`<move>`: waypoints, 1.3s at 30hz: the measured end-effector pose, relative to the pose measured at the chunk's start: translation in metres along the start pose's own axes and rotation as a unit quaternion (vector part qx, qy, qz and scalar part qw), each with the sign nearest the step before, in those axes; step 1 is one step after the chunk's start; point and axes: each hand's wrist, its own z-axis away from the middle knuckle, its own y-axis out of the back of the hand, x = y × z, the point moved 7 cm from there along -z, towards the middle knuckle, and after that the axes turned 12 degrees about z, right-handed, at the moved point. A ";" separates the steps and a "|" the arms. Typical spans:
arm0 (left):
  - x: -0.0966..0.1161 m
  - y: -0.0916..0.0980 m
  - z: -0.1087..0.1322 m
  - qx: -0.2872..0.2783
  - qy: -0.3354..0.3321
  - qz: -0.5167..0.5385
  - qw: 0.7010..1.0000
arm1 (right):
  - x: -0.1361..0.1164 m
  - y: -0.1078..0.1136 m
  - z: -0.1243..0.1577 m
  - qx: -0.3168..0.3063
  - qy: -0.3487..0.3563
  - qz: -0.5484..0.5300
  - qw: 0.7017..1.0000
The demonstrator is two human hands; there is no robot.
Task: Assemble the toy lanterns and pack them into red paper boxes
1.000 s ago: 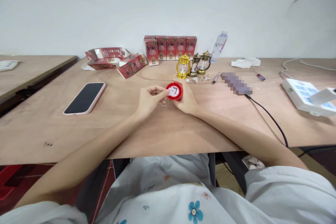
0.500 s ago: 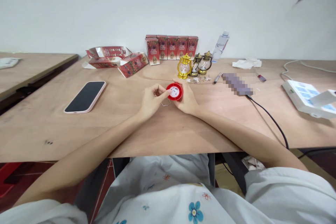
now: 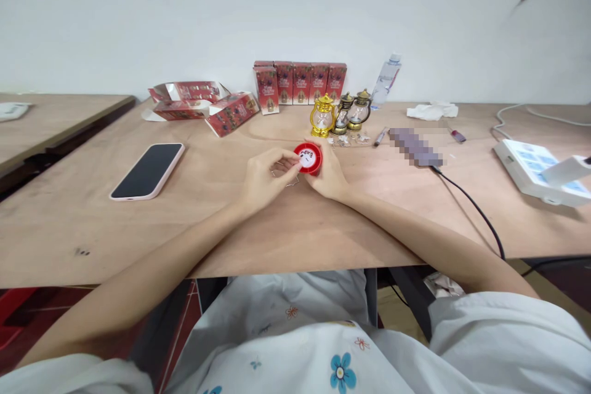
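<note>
Both hands meet mid-table [image 3: 295, 240]. The right hand [image 3: 330, 176] is curled round the red round part [image 3: 308, 158] from the far/right side and grips it. The left hand [image 3: 262, 180] has fingers bent, its tips pinched on the part's left edge. The part is tilted up toward the camera, just above the table top, w/ a white centre patch and dark marks too small to read. A thin wire piece [image 3: 282, 173] sits under the left fingers; can't tell if it's held.

Around:
- Just beyond the hands are a gold lantern [image 3: 322, 117] and two bronze lanterns [image 3: 351, 112], close together, w/ small clear bits [image 3: 347, 140] at their feet.
- Behind them a row of red boxes [image 3: 300, 82] stands upright vs. the wall. Opened/flattened boxes [image 3: 196, 103] lie to the left.
- The plastic bottle [image 3: 386, 80] leans by the wall. A crumpled tissue [image 3: 432, 111] and a pen [image 3: 379, 136] lie to the right.
- The phone [image 3: 148, 171] lies face up, well left of the hands.
- A black cable [image 3: 471, 202] runs off the front edge at right. The white power strip [image 3: 530, 167] is far right.

Nothing lies btw. the hands and the lanterns.

Materials: the table is bare plywood, matte, w/ grain visible. The part is glossy plastic, disc-shaped. The lanterns are shiny metallic-look w/ clear globes. The boxes are printed card. The phone is a dark glass slab in a pale pink case w/ rounded corners.
</note>
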 end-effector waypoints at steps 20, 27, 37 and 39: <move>0.037 -0.013 0.010 -0.060 -0.343 -0.394 0.851 | -0.007 0.000 0.001 -0.012 0.030 0.022 0.999; 0.036 -0.015 0.011 -0.067 -0.356 -0.423 0.830 | -0.006 0.000 0.001 -0.014 0.026 0.027 0.999; 0.023 0.001 0.001 -0.009 -0.191 -0.264 0.945 | -0.010 0.001 0.002 -0.009 0.053 0.002 0.999; 0.010 0.009 -0.005 0.013 -0.088 -0.159 0.983 | -0.010 0.002 0.002 -0.012 0.054 0.004 0.998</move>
